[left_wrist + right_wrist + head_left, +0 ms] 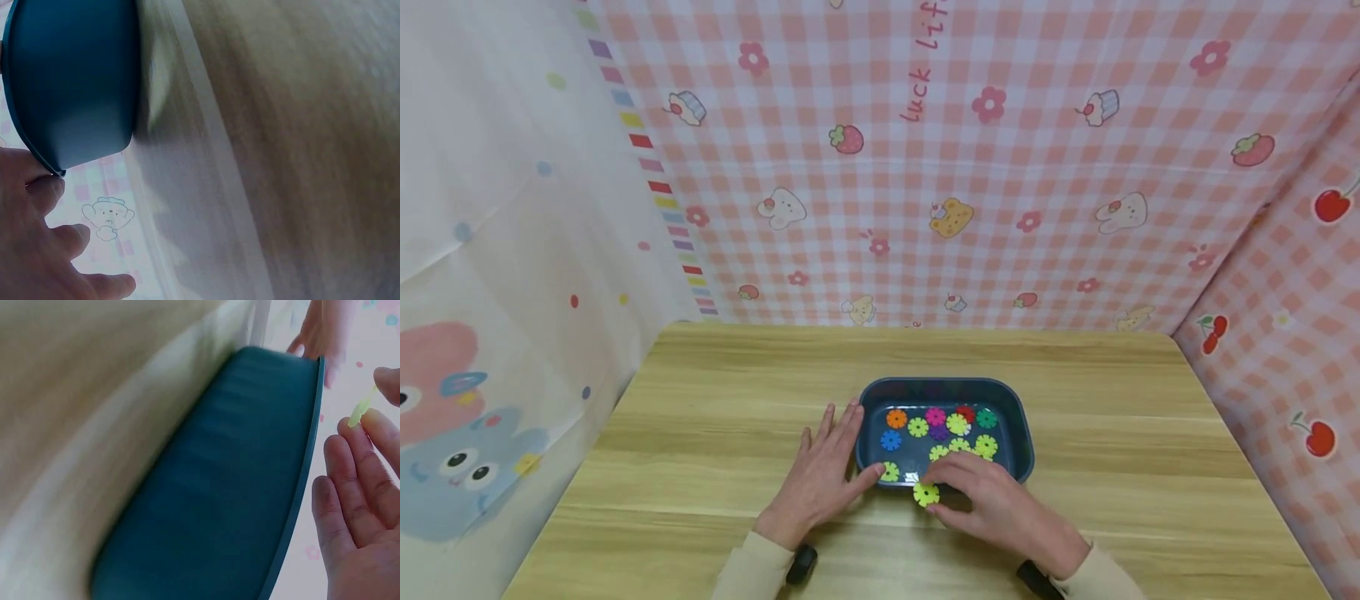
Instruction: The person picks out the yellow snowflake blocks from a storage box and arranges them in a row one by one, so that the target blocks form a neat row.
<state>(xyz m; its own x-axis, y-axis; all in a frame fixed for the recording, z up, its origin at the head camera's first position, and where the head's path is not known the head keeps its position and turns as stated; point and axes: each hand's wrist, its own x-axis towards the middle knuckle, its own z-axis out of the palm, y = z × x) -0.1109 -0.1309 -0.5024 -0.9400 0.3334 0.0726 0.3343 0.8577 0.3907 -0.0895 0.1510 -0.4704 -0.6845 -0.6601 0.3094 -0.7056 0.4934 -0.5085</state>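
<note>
My right hand pinches a yellow-green notched plastic disc between thumb and fingers, at the front rim of a dark blue tub. In the right wrist view the disc shows edge-on at the fingertips, outside the tub wall. My left hand lies at the tub's front left corner, fingers fairly straight along the left rim, thumb at the front rim. In the left wrist view, fingers touch the tub's rim and the others spread apart from it.
Several notched discs lie in the tub, among them an orange one, a blue one, a pink one and a green one. The tub stands on a wood-grain table. Patterned cloth hangs behind and at both sides.
</note>
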